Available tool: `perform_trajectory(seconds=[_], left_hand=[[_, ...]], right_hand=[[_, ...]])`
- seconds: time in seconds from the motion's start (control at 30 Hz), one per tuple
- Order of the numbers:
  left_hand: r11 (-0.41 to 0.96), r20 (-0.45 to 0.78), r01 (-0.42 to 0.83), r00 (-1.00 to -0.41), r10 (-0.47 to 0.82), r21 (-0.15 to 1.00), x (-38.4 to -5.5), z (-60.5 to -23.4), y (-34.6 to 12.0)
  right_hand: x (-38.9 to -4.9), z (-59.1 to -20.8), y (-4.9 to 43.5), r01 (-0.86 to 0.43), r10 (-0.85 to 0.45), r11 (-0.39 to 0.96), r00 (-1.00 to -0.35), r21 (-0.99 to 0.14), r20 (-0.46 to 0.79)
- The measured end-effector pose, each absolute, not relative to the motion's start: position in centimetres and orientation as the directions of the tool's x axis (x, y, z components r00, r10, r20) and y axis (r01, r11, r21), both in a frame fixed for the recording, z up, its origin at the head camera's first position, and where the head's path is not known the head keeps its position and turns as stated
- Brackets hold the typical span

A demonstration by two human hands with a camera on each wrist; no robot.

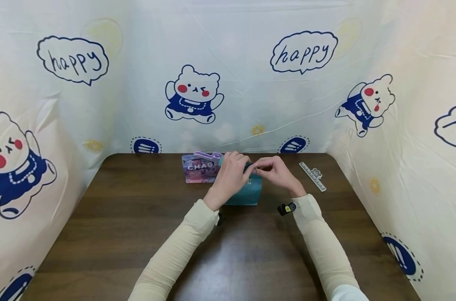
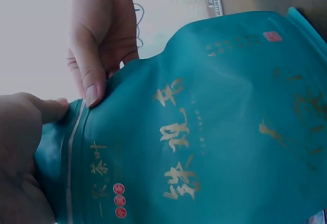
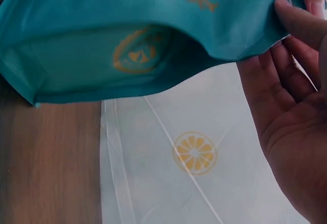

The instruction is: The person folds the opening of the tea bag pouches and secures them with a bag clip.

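Observation:
A teal tea pouch point(image 1: 246, 194) with gold lettering stands on the table beneath both hands. Its zip seal point(image 2: 76, 147) runs across the upper part in the left wrist view. My left hand point(image 1: 231, 173) grips the top of the pouch at one side, its fingers partly hidden by the film. At the opposite top corner, my right hand point(image 1: 278, 173) pinches the edge between thumb point(image 3: 306, 22) and fingers, right by the seal. The pouch's gusseted base point(image 3: 76, 71) shows in the right wrist view.
Behind and left of the pouch is a colourful packet point(image 1: 199, 171) marked CHAGI, with a purple clip point(image 1: 209, 156) along its top. A pale sealing clip point(image 1: 312, 177) lies at the right. Printed cloth point(image 1: 250, 104) surrounds the wooden table point(image 1: 137, 234).

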State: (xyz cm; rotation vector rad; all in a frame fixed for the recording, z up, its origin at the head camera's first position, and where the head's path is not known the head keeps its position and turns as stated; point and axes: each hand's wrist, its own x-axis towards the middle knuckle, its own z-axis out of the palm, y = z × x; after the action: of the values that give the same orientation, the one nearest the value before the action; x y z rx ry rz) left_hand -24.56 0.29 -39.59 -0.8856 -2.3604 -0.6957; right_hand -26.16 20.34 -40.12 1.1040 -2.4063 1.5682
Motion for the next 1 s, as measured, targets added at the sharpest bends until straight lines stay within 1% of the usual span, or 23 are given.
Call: perform_trajectory(seconds=[0.2, 0.27, 0.4, 0.5, 0.73, 1.0], left_hand=[[0.671, 0.62, 0.683, -0.668, 0.412, 0.289, -24.2, -39.5, 0.5], [0.674, 0.622, 0.682, -0.666, 0.411, 0.285, -24.1, -39.5, 0.5], [0.679, 0.628, 0.681, -0.662, 0.409, 0.274, -24.2, -39.6, 0.6], [0.678, 0.631, 0.683, -0.658, 0.41, 0.272, -24.2, -39.6, 0.6], [0.68, 0.62, 0.677, -0.669, 0.409, 0.282, -24.1, -39.5, 0.6], [0.679, 0.618, 0.681, -0.666, 0.418, 0.275, -24.2, -39.5, 0.5]], right_hand=[[-25.9, -40.3, 19.9, -0.549, -0.481, 0.217, -0.78, -0.807, 0.401], [-25.9, -40.3, 19.8, -0.567, -0.477, 0.218, -0.772, -0.794, 0.42], [-25.9, -40.3, 19.7, -0.626, -0.49, 0.206, -0.731, -0.752, 0.474], [-25.9, -40.1, 19.7, -0.645, -0.499, 0.202, -0.715, -0.737, 0.489], [-25.9, -39.8, 19.8, -0.627, -0.536, 0.216, -0.717, -0.748, 0.446], [-25.5, -39.1, 20.1, -0.601, -0.57, 0.286, -0.733, -0.747, 0.372]])
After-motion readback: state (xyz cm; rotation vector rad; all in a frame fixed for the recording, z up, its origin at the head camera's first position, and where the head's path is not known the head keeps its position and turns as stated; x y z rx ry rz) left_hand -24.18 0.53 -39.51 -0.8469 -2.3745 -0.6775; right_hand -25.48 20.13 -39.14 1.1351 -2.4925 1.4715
